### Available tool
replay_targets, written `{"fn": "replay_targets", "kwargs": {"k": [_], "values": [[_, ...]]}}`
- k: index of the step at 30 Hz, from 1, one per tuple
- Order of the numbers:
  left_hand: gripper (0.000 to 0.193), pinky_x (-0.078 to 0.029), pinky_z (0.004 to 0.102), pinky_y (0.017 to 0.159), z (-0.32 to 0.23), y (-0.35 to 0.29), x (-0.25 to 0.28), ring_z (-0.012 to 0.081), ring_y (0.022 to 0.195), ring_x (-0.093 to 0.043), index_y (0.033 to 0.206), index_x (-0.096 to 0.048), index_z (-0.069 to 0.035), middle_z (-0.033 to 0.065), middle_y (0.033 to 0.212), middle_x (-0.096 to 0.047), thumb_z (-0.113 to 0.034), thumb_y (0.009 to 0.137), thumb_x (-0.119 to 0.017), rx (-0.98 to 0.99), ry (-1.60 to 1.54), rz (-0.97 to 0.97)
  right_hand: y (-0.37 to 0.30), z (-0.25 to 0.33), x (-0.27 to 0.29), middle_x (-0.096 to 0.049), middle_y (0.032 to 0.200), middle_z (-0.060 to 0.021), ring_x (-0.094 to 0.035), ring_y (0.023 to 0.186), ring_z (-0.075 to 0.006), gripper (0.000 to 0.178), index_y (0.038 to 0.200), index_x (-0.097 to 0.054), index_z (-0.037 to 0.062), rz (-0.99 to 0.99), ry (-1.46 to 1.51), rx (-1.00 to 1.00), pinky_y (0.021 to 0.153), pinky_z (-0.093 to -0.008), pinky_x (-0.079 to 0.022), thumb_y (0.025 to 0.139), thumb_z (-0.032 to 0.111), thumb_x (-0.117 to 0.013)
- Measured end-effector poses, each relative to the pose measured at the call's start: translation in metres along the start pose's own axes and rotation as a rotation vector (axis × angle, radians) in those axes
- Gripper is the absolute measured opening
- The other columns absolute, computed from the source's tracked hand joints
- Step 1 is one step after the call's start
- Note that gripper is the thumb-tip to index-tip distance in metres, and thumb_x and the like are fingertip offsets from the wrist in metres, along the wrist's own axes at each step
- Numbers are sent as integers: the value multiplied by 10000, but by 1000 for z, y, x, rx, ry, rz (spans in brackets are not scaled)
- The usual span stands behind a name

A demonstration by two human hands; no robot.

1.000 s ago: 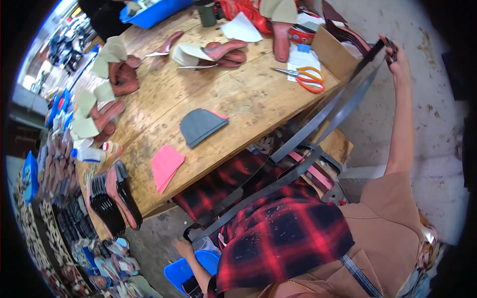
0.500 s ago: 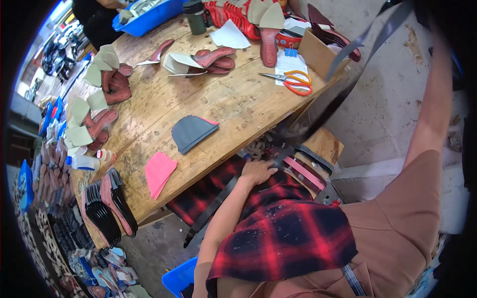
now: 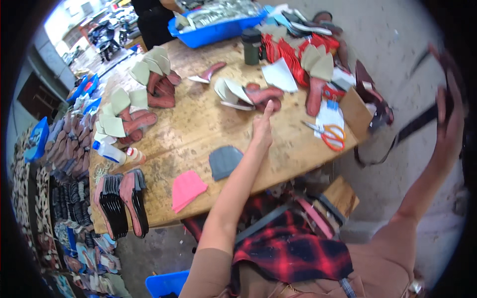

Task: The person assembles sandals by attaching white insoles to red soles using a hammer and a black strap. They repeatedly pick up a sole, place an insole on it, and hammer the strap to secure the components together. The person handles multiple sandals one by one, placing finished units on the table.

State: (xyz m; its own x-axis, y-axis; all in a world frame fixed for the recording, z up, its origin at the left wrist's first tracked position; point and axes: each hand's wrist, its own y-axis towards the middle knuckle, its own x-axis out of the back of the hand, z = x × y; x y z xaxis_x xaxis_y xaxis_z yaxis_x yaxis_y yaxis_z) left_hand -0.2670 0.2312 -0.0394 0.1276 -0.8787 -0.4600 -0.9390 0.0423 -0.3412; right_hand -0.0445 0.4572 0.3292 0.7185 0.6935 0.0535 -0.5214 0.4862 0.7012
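Dark strap [image 3: 417, 125]: flat, limp, curving in the air off the surface's [image 3: 189, 139] right side. Right hand [image 3: 449, 114] holds it; finger detail and upper end blurred. Left hand [image 3: 262, 131] well apart, at red-brown soles [image 3: 271, 93] with cream flaps, partly covering them; cannot tell whether gripping.

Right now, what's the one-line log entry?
left hand: nearest reddish insoles, contact unclear | right hand: holding dark strap | table: orange-handled scissors

A brown short-sleeved top [image 3: 372, 260] is worn with a red-and-black plaid apron [image 3: 298, 256] and a narrow greyish strap [image 3: 348, 287].
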Motion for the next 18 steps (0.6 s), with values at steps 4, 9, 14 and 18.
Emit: {"fn": "replay_targets", "kwargs": {"k": [4, 9, 14, 18], "values": [[484, -516, 336, 816, -10, 34, -63, 206, 1004, -624, 1111, -600, 53, 119, 1001, -673, -284, 813, -782, -110, -139, -381, -45, -16, 14, -620, 1263, -178, -277, 440, 19, 335, 1287, -532, -19, 49, -193, 28, 406, -111, -237, 1000, 132, -449], [350, -500, 424, 925, 3, 126, -33, 284, 1103, -611, 1225, -515, 98, 202, 1272, -579, -28, 905, -580, -193, -492, -652, -61, -34, 17, -609, 1265, -201, -289, 429, 10, 330, 1285, -516, -21, 112, -90, -65, 400, -123, -244, 1005, 139, -446], [362, -511, 392, 882, -49, 148, 75, 266, 1017, -619, 1247, -526, 89, 196, 1211, -606, -15, 903, -564, -341, -107, -536, -74, -43, 2, -623, 1212, -242, -312, 399, 12, 347, 1277, -504, -41, 127, 17, -121, 372, -124, -243, 987, 138, -443], [238, -564, 407, 798, -103, 133, 198, 246, 894, -652, 1129, -586, 25, 129, 1064, -646, 16, 891, -582, -426, -34, -385, -85, -36, -36, -611, 1201, -282, -332, 393, 18, 380, 1263, -482, -79, 253, 195, -239, 360, -128, -255, 949, 132, -453]]}}
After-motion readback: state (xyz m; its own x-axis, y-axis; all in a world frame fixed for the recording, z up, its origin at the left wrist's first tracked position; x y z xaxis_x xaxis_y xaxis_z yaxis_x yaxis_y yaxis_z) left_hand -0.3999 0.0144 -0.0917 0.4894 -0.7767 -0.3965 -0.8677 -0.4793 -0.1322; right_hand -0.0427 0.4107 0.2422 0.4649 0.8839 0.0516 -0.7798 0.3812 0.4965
